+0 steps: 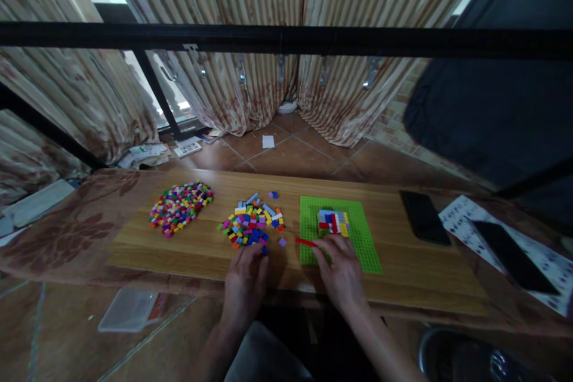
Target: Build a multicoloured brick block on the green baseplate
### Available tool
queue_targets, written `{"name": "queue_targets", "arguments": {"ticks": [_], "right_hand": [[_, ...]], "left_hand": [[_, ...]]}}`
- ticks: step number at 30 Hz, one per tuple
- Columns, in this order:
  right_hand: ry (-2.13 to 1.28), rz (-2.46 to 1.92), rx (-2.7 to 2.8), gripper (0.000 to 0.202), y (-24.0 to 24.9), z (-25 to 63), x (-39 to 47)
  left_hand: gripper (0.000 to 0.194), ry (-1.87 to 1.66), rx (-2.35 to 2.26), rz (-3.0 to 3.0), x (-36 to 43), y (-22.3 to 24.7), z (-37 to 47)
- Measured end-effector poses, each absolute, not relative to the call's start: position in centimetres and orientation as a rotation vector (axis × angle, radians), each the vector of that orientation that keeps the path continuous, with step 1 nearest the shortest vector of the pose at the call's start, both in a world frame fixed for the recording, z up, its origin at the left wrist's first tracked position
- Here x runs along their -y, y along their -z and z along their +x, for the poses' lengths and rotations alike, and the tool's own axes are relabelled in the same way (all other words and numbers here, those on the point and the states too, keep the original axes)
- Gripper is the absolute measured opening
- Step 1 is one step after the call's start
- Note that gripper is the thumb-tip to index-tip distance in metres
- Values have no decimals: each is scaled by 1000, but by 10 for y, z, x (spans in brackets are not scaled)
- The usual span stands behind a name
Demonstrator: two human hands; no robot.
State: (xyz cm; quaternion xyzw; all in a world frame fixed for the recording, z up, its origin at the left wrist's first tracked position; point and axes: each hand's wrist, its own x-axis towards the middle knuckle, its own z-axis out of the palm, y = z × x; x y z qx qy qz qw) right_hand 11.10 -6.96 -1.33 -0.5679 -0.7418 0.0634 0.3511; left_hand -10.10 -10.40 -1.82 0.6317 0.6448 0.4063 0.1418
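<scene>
Right hand (342,268) pinches a red strip (304,242), blocking part of the plate (362,233); left hand (246,274), grip unclear, is by bricks (244,221); a phone (424,216) lies rightward.

The toy-brick baseplate (308,221) is green, the slim brick (305,242) red. Brown stripes pattern the beige curtains (259,0); the surface (389,239) is wood-grained tan.

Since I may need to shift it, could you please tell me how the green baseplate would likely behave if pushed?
The green baseplate looks thin and flat, so it would probably slide rather than tip. The wood-grain board beneath appears smooth, which should help. The brick build on top would likely ride along.
</scene>
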Motion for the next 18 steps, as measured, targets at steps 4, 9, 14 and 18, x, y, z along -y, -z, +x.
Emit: {"name": "queue_targets", "arguments": {"ticks": [4, 9, 14, 18], "right_hand": [[-37, -1476, 1909, 24, 13, 152, 60], [21, -1527, 1955, 26, 12, 176, 43], [-13, -1549, 1948, 25, 14, 178, 40], [-28, -1532, 1898, 25, 16, 175, 43]], "left_hand": [[25, -1076, -1627, 1886, 77, 10, -55], [29, -965, -1513, 1920, 46, 6, -15], [24, -926, -1464, 1994, 34, 7, -2], [19, -942, -1452, 2035, 30, 11, 0]]}}
